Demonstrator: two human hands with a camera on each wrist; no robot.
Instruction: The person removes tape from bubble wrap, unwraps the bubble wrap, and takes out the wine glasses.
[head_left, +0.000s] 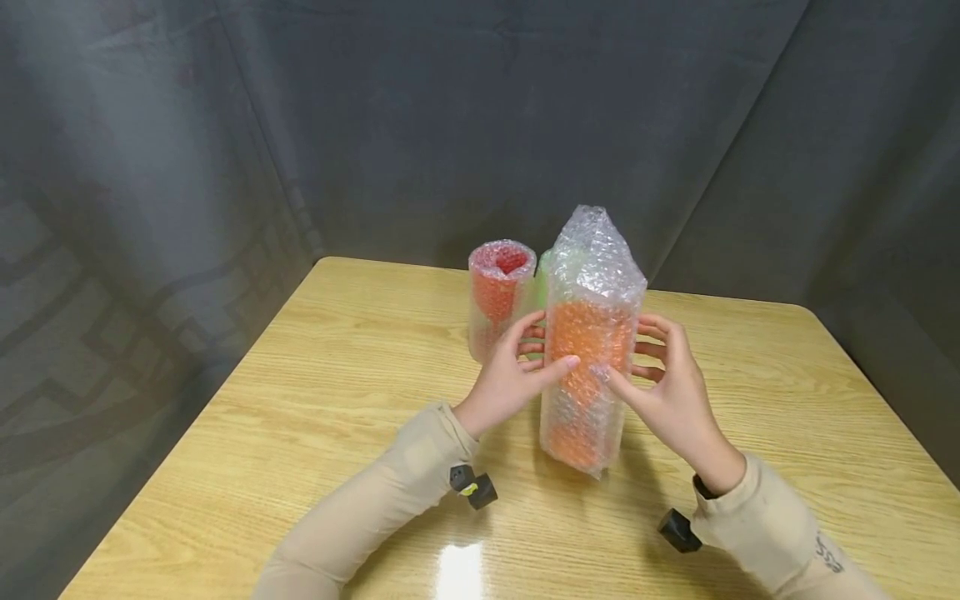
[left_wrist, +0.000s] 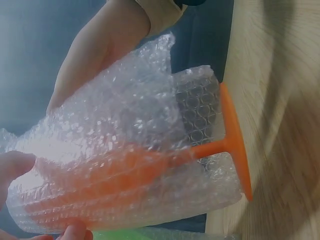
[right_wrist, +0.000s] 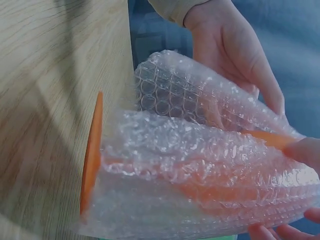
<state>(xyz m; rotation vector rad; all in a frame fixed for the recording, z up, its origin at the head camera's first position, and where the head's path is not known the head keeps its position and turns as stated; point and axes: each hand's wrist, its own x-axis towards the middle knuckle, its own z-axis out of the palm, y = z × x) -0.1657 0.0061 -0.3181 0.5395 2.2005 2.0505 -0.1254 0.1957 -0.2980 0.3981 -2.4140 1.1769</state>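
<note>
An orange plastic goblet [head_left: 588, 333] stands roughly upright, rolled in clear bubble wrap [head_left: 596, 250] that reaches well above its rim. From the left side my left hand [head_left: 506, 383] holds the wrapped goblet, thumb in front and fingers behind. My right hand [head_left: 678, 408] grips it from the right in the same way, the two thumbs close together. In the left wrist view, the stem [left_wrist: 210, 149] and flat base [left_wrist: 237, 142] show at the lower end, where the wrap is loose. Whether the base touches the table, I cannot tell.
Behind my left hand, a red goblet [head_left: 495, 292] in bubble wrap stands on the wooden table [head_left: 337, 375]. A green wrapped item [head_left: 542, 277] is mostly hidden behind the orange goblet. Dark curtains [head_left: 487, 125] hang around the table's far side.
</note>
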